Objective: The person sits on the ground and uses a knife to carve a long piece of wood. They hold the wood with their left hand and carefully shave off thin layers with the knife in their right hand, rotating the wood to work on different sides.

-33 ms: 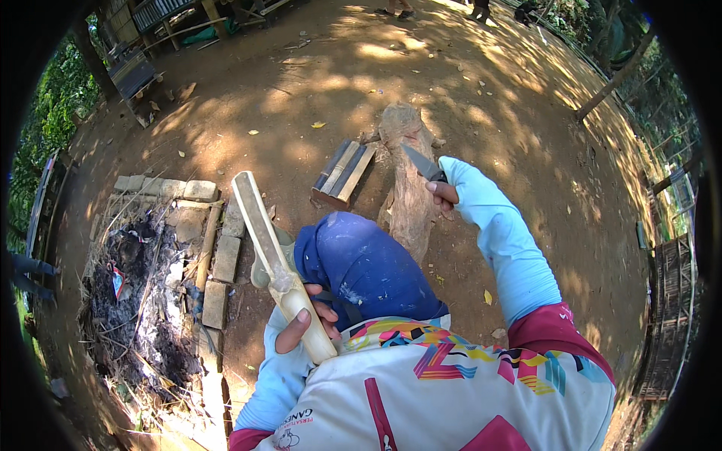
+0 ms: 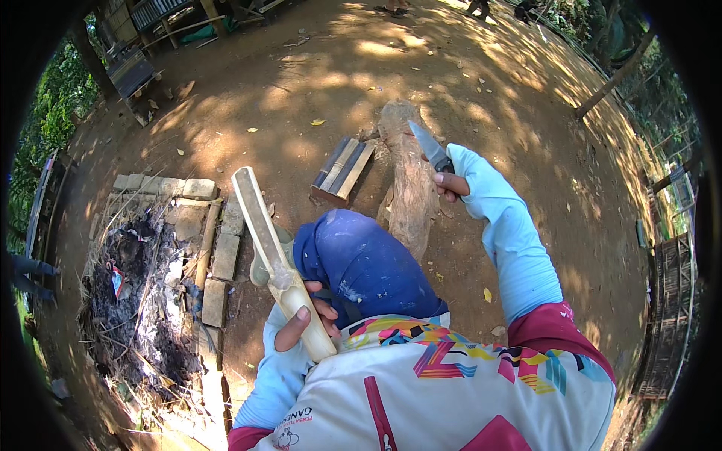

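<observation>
My left hand (image 2: 307,322) is wrapped round the lower end of a pale bamboo piece (image 2: 265,233). The bamboo slants up to the left, and above its node it is split open into a long trough. My right hand (image 2: 451,184) grips the dark handle of a knife (image 2: 429,143), well apart from the bamboo. The grey blade points up and to the left, over the far part of a log (image 2: 410,195) lying on the ground. My bent knee in blue trousers (image 2: 361,263) lies between both hands.
At the left, a fire pit (image 2: 147,293) with ash and sticks is edged by bricks (image 2: 214,303). A small slatted wooden block (image 2: 344,171) sits beside the log. A bamboo bench (image 2: 134,75) stands far left; another person's feet (image 2: 392,10) show at the top.
My right hand has moved slightly up and to the right with the knife, and the blade has turned to catch more light. The left hand and bamboo stay nearly still.
</observation>
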`<state>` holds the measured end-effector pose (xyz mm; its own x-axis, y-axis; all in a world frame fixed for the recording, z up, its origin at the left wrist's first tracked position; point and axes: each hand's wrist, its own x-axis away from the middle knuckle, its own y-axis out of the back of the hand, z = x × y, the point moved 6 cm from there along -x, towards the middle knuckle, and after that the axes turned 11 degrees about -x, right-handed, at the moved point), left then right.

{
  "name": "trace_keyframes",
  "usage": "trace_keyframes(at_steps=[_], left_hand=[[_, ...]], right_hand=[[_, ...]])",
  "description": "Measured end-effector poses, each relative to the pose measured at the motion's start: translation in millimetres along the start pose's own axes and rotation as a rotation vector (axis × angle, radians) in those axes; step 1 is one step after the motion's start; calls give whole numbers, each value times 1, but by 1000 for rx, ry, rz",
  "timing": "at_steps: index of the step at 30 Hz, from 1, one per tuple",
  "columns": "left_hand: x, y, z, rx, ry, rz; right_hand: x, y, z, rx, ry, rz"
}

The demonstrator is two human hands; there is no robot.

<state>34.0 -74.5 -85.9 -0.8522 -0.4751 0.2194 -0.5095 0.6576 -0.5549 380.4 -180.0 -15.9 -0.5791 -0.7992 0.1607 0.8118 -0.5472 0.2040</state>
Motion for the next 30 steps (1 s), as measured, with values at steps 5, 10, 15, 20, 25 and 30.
trace_keyframes(at_steps=[5, 10, 15, 20, 25, 30], left_hand=[[-11, -1, -5, -38, -17, -11], [-13, 6, -9, -30, -43, -75], [-5, 29, -16, -156, -74, -258], [-8, 12, -30, -254, -45, -192], [-7, -16, -44, -293, -60, -129], [4, -34, -53, -303, -31, -73]], right_hand=[[8, 13, 39, -422, 281, 35], [-37, 9, -138, -533, -473, -80], [-1, -33, -154, -465, -461, -121], [16, -84, -109, -538, -156, 10], [30, -125, -41, -364, 26, 242], [53, -149, 22, -243, 110, 344]])
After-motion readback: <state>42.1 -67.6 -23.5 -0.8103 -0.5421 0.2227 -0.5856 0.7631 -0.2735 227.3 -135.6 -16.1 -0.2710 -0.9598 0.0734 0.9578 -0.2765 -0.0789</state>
